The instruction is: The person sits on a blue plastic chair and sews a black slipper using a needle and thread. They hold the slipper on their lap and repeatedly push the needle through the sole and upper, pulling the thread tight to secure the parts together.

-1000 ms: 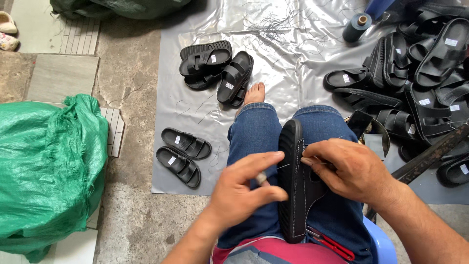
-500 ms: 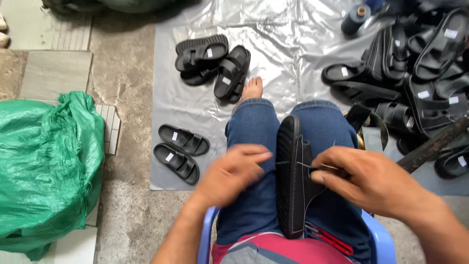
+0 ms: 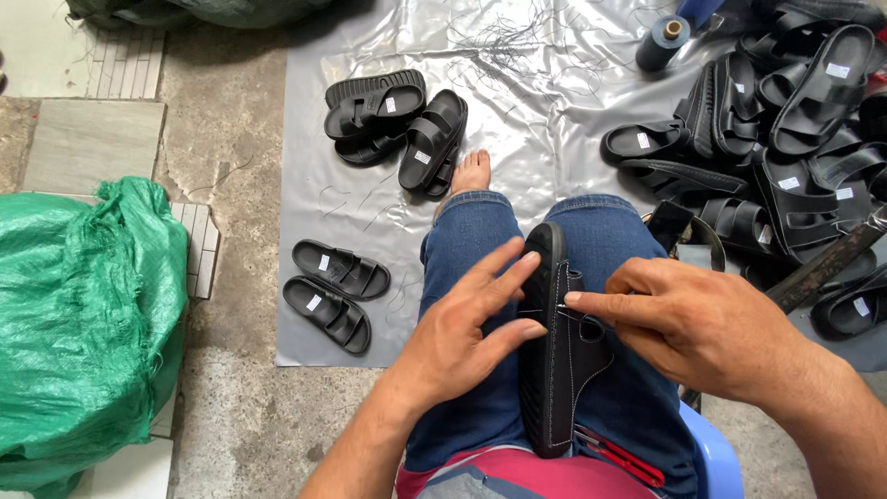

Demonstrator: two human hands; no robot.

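Observation:
A black sandal stands on its edge between my knees, on my blue jeans. My left hand lies against the sole's left side with fingers spread, fingertips on the rim. My right hand pinches a thin needle or thread at the strap, thumb and forefinger closed at the stitched seam. White stitching runs along the strap's edge.
A grey plastic sheet covers the floor. On it lie a pair of black sandals, a small stack and a big heap at the right. A dark thread spool stands behind. Green sack at left; red-handled snips on my lap.
My left hand has opened and its fingers now spread against the sole. My right hand stays pinched at the strap. The view has shifted slightly.

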